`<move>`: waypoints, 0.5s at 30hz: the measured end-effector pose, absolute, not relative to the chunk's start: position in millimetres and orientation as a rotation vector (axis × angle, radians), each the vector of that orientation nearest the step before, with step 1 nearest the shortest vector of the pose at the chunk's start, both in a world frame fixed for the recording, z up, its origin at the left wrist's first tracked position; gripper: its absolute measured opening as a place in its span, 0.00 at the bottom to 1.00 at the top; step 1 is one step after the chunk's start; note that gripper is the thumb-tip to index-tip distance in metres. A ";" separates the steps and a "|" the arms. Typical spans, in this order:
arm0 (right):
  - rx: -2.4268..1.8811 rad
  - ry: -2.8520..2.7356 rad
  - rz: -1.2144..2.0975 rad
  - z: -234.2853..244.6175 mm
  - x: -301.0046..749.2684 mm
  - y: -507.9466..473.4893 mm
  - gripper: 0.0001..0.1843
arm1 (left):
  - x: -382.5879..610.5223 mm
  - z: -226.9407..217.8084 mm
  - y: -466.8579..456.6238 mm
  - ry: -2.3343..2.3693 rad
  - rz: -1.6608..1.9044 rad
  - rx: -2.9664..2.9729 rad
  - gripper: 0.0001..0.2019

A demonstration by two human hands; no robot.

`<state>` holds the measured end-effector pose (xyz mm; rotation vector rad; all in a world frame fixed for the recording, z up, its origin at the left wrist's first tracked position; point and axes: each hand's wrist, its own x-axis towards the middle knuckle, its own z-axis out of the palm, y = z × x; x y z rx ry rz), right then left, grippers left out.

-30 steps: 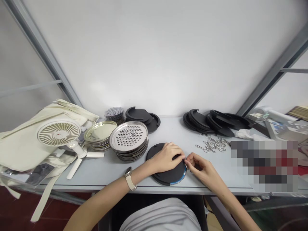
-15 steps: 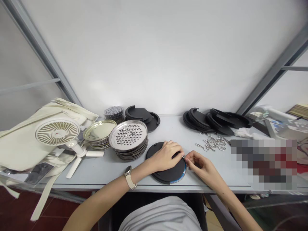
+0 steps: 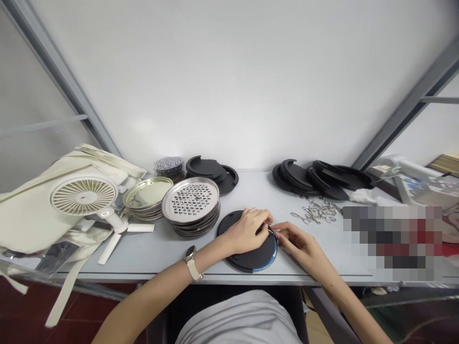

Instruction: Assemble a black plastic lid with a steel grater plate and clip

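Note:
A black round disc [image 3: 247, 260] with a blue strip along its right edge lies flat near the table's front edge. Resting on top of it, my left hand [image 3: 249, 231] is closed, its fingers curled at the disc's right side and holding it. My right hand [image 3: 292, 237] is closed too, thumb and fingers pinched at that same edge. Between both hands shows a small shiny metal clasp [image 3: 271, 230]; the fingertips partly hide it. Right of the disc, a loose heap of metal clasps [image 3: 317, 211] lies on the table.
Left of the disc stand a stack of perforated metal grater discs [image 3: 191, 203] and a stack of gold-toned lids [image 3: 148, 193]. Black round holders [image 3: 206, 169] lie behind, with more black holders [image 3: 297, 177] at back right. A white fan [image 3: 84, 197] rests on cream fabric [image 3: 39, 215].
My right hand has shifted slightly at the disc's edge, its index finger reaching further toward my left hand. More of the metal clasp shows between them. The disc stays in place.

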<state>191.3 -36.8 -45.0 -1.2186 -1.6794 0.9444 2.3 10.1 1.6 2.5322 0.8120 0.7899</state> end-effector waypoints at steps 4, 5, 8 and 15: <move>-1.224 -1.661 0.953 -44.5 191.4 -36.9 0.17 | 2.2 0.9 9.7 0.806 0.823 2.529 0.07; -1.228 -1.659 0.951 -44.9 191.5 -36.9 0.18 | 2.2 0.6 9.7 0.796 0.816 2.531 0.07; -1.250 -1.665 0.932 -46.7 192.2 -36.9 0.20 | 1.8 0.6 9.3 0.782 0.777 2.549 0.06; -1.220 -1.664 0.939 -45.5 191.7 -37.3 0.16 | 0.4 3.9 9.2 0.754 0.712 2.578 0.07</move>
